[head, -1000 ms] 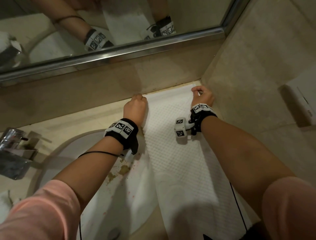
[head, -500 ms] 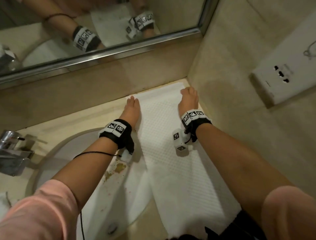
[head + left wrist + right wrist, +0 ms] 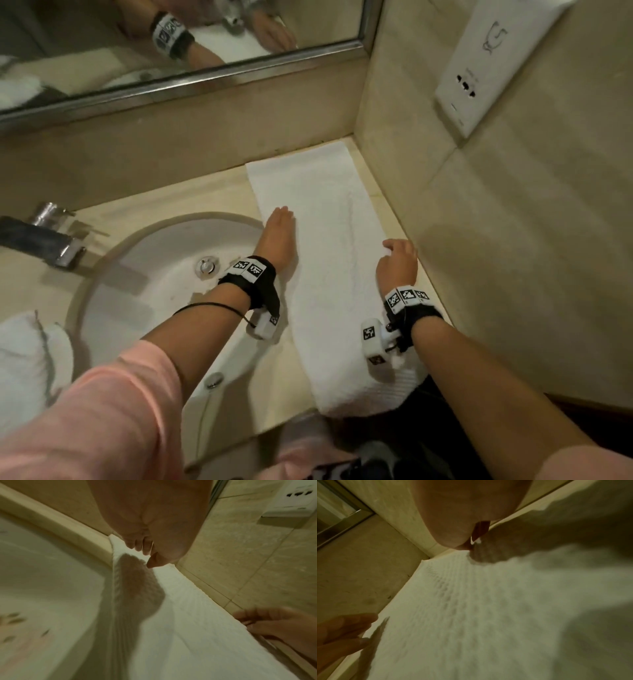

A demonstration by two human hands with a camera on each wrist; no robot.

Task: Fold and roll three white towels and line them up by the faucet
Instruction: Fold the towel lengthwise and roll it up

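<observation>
Pressing flat, both hands (image 3: 279,236) (image 3: 399,262) rest on towel (image 3: 329,274).

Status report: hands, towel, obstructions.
Left hand flat on towel. Right hand loosely curled at its wall-side edge. Towel folded long, unrolled. Nothing blocking.

The sink (image 3: 102,274) sits in the counter (image 3: 212,185). The faucet (image 3: 41,236) is at the sink's left, behind its rim. A towel (image 3: 325,240) lies on the counter right of the sink, stretching from the back wall to the front edge. The left hand (image 3: 277,236) rests on the towel's side nearest the sink. The right hand (image 3: 397,263) is at the towel's far side, by the side wall. More towels (image 3: 27,359) lie left of the sink, in front of the faucet. The mirror (image 3: 171,44) is behind the sink. A socket (image 3: 479,75) is on the side wall.
</observation>
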